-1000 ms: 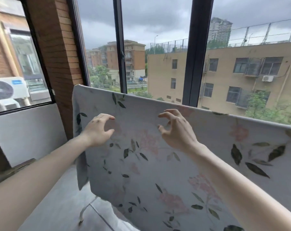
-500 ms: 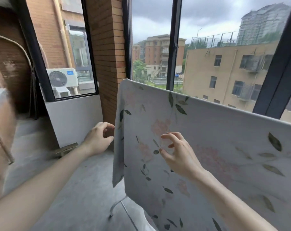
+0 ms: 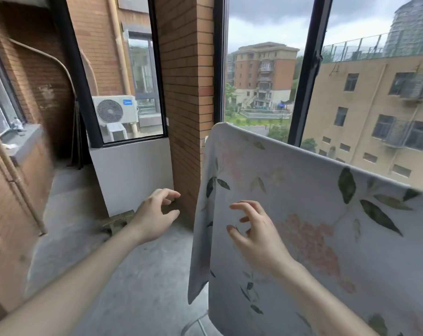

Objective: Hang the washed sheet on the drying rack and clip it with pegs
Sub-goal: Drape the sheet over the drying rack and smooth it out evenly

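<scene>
One view only, from a wide-angle camera on the person's head; it looks forward and a little down over both forearms, close to the draped sheet [image 3: 302,214] at right; it faces the windows [image 3: 256,69] and brick pillar [image 3: 183,93]; straight edges bow toward the frame's borders; concrete floor [image 3: 132,275] fills the lower left.

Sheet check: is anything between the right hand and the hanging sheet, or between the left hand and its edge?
Nothing visible. The right hand hovers in front of the sheet with fingers loosely curled, holding nothing. The left hand is off to the side of the sheet's end, with only bare floor behind it. No pegs show.
</scene>
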### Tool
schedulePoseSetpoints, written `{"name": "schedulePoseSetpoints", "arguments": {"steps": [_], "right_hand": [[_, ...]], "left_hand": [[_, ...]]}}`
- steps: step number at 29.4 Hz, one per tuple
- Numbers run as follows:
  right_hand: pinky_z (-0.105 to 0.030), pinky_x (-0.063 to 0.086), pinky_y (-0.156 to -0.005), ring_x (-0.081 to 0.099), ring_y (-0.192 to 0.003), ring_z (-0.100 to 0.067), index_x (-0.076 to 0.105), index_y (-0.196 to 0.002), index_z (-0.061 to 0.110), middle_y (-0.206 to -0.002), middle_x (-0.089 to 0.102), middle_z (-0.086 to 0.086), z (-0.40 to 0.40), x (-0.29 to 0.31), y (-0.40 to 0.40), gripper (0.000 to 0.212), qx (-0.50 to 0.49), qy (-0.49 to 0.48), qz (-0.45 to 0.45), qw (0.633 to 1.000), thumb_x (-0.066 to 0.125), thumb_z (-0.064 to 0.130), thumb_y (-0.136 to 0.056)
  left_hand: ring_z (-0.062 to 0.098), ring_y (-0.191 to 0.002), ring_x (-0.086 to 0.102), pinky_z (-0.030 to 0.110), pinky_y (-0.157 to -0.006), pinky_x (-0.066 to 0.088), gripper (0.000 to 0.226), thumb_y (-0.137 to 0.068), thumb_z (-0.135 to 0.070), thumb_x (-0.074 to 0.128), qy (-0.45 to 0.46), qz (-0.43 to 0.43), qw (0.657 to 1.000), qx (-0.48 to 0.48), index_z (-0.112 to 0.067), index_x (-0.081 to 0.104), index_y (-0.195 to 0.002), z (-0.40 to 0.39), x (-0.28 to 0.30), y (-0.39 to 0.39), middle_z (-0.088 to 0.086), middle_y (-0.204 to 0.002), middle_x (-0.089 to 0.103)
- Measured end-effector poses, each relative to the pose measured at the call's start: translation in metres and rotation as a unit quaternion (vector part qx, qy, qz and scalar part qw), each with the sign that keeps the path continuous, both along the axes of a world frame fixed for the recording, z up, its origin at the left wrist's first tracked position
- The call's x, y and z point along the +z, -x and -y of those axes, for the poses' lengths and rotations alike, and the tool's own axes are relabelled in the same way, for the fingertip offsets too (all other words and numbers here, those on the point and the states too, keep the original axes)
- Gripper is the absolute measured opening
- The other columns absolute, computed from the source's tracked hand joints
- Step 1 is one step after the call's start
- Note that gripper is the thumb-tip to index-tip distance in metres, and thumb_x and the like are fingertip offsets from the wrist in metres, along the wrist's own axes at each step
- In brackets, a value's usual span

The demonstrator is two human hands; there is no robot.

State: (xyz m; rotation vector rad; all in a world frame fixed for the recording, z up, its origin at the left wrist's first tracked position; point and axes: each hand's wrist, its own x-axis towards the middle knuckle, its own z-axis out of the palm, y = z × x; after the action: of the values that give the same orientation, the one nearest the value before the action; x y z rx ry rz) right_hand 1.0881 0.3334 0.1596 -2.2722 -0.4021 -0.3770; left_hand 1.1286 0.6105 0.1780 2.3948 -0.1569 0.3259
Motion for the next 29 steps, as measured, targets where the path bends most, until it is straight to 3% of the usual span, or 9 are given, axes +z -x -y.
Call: {"name": "schedulePoseSetpoints", "arguments": {"steps": [7, 10, 15, 20, 24, 27, 29], "right_hand": [[-0.023, 0.055, -0.080, 0.054, -0.110, 0.002, 0.053, -0.132, 0.040, -0.135, 0.040, 0.027, -0.063, 0.009, -0.088, 0.041, -0.044, -0.005, 0.037, 0.998, 0.067, 0.034, -0.094], [-0.020, 0.052, -0.082, 0.053, -0.112, 0.003, 0.055, -0.131, 0.040, -0.133, 0.042, 0.027, -0.091, 0.007, -0.116, 0.041, -0.083, -0.010, 0.049, 0.995, 0.068, 0.033, -0.093], [-0.017, 0.044, -0.088, 0.050, -0.113, 0.011, 0.057, -0.126, 0.039, -0.130, 0.046, 0.025, -0.127, 0.022, -0.148, 0.039, -0.162, -0.023, 0.073, 0.984, 0.071, 0.029, -0.091], [-0.032, 0.047, -0.103, 0.053, -0.122, -0.008, 0.059, -0.128, 0.037, -0.133, 0.049, 0.019, -0.141, 0.047, -0.163, 0.042, -0.243, 0.003, 0.098, 0.965, 0.074, 0.028, -0.090], [-0.024, 0.039, -0.102, 0.050, -0.125, -0.009, 0.059, -0.128, 0.036, -0.134, 0.049, 0.018, -0.143, 0.062, -0.176, 0.041, -0.287, 0.031, 0.112, 0.951, 0.074, 0.027, -0.091], [-0.013, 0.031, -0.099, 0.048, -0.125, -0.006, 0.059, -0.130, 0.034, -0.135, 0.049, 0.018, -0.140, 0.068, -0.192, 0.041, -0.306, 0.055, 0.133, 0.941, 0.073, 0.029, -0.091], [-0.002, 0.025, -0.096, 0.044, -0.125, -0.002, 0.059, -0.131, 0.033, -0.135, 0.049, 0.019, -0.137, 0.074, -0.202, 0.042, -0.319, 0.064, 0.140, 0.935, 0.072, 0.029, -0.092]], "left_hand": [[0.006, -0.115, 0.058, 0.026, -0.090, 0.048, 0.030, -0.096, -0.021, 0.069, 0.034, -0.001, 0.999, -0.038, -0.035, 0.061, -0.122, -0.055, 0.001, -0.096, -0.014, -0.127, 0.058], [0.005, -0.113, 0.059, 0.023, -0.086, 0.048, 0.032, -0.096, -0.022, 0.070, 0.033, -0.004, 0.997, -0.076, -0.032, 0.062, -0.126, -0.079, -0.001, -0.135, -0.017, -0.125, 0.059], [0.003, -0.109, 0.062, 0.030, -0.092, 0.054, 0.032, -0.096, -0.026, 0.071, 0.021, -0.028, 0.987, -0.159, -0.037, 0.060, -0.123, -0.111, 0.006, -0.208, -0.019, -0.123, 0.061], [0.004, -0.110, 0.061, 0.028, -0.089, 0.051, 0.032, -0.098, -0.029, 0.068, 0.051, -0.051, 0.967, -0.245, -0.030, 0.060, -0.129, -0.099, 0.016, -0.272, -0.015, -0.124, 0.062], [0.001, -0.106, 0.060, 0.026, -0.089, 0.050, 0.037, -0.099, -0.030, 0.066, 0.074, -0.071, 0.954, -0.282, -0.026, 0.057, -0.135, -0.069, 0.016, -0.327, -0.013, -0.129, 0.060], [0.006, -0.104, 0.057, 0.016, -0.076, 0.044, 0.042, -0.102, -0.026, 0.064, 0.108, -0.088, 0.948, -0.285, -0.019, 0.052, -0.141, -0.047, 0.010, -0.363, -0.008, -0.132, 0.057], [0.012, -0.112, 0.055, 0.022, -0.086, 0.044, 0.047, -0.103, -0.026, 0.063, 0.123, -0.127, 0.946, -0.273, -0.016, 0.048, -0.146, -0.040, 0.000, -0.387, -0.002, -0.139, 0.054]]}}
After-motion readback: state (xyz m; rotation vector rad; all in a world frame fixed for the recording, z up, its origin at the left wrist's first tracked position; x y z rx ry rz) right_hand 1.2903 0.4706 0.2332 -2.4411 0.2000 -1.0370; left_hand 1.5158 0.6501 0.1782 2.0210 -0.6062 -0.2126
